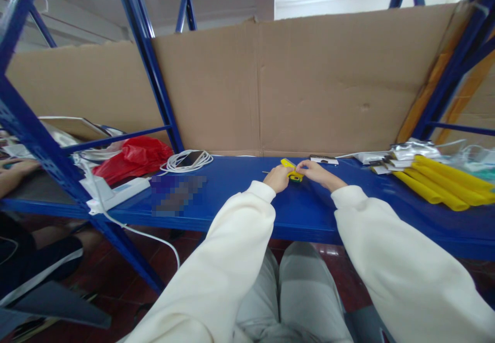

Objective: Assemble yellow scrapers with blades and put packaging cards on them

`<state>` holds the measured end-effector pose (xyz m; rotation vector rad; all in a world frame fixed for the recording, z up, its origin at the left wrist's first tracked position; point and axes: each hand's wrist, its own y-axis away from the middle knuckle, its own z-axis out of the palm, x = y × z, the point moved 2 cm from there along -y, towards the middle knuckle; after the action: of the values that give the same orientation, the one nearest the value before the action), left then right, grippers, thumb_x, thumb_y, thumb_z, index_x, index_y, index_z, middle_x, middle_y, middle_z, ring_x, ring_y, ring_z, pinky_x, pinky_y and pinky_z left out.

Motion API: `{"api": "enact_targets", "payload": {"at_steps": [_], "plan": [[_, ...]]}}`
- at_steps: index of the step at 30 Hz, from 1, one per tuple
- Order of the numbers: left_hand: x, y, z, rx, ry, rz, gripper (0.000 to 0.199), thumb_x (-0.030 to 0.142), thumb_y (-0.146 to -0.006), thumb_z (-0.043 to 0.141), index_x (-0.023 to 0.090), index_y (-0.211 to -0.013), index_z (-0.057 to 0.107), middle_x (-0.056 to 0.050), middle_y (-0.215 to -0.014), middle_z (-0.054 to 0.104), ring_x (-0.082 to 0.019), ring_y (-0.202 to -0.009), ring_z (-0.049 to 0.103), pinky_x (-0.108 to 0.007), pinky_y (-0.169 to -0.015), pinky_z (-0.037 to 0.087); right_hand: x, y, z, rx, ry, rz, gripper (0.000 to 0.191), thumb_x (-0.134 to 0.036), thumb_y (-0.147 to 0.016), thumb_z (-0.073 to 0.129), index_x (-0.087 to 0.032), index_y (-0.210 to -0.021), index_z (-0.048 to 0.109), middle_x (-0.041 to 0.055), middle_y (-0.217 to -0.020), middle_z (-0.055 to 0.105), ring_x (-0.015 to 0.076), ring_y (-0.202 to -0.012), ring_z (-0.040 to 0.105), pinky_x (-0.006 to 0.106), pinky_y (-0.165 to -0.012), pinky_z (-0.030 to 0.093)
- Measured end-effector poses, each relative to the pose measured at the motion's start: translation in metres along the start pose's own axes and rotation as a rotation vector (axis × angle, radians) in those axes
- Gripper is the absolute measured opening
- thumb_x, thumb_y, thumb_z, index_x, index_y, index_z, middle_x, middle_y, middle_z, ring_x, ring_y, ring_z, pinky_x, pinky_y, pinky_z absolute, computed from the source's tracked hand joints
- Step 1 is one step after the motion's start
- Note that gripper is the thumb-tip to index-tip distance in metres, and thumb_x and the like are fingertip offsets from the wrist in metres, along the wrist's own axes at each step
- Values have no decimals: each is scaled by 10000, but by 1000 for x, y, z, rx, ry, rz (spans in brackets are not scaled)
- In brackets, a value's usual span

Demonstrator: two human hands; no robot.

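Near the middle of the blue table, a small yellow object point(287, 164) with a dark green part at its lower end sits between my two hands. My left hand point(277, 178) is closed round its left side, and a thin rod sticks out to the left of that hand. From the right, my right hand point(317, 174) touches the object with fingertips pinched together. What exactly those fingertips hold is too small to tell.
Yellow rolled sheets point(444, 180) and silver packets point(413, 149) lie at the right of the table point(232, 203). A white cable coil point(187, 161), red bag point(135, 158) and power strip point(124, 192) are at the left. Cardboard point(309, 85) stands behind. Another person's hand point(15, 175) shows far left.
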<state>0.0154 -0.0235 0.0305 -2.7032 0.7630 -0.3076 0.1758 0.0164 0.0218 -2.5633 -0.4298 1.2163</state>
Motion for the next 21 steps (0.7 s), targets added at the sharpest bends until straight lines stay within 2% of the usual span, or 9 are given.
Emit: {"api": "enact_targets", "payload": {"at_steps": [9, 14, 21], "plan": [[0, 0, 0, -4, 6, 21, 455, 61, -880, 509, 216, -1290, 629, -88, -1243, 669, -206, -1179, 617, -284, -1022, 466, 1, 2, 4, 28, -72, 20, 64, -172, -712, 598, -198, -660, 573, 25, -764, 666, 175, -784, 611, 282, -781, 489], [-1, -1, 0, 7, 13, 26, 452, 59, -879, 518, 219, -1286, 631, -84, -1242, 669, -199, -1182, 614, -282, -1032, 457, -1, 2, 4, 32, -44, 48, 67, -157, -724, 587, -196, -673, 566, 37, -808, 664, 181, -802, 613, 308, -815, 484], [-3, -2, 2, -2, -1, 24, 481, 66, -882, 504, 219, -1327, 602, -80, -1275, 651, -196, -1178, 616, -267, -1030, 452, 4, -5, 1, 42, 151, -215, 59, -177, -721, 619, -203, -668, 619, 46, -802, 658, 208, -854, 610, 363, -897, 468]]}}
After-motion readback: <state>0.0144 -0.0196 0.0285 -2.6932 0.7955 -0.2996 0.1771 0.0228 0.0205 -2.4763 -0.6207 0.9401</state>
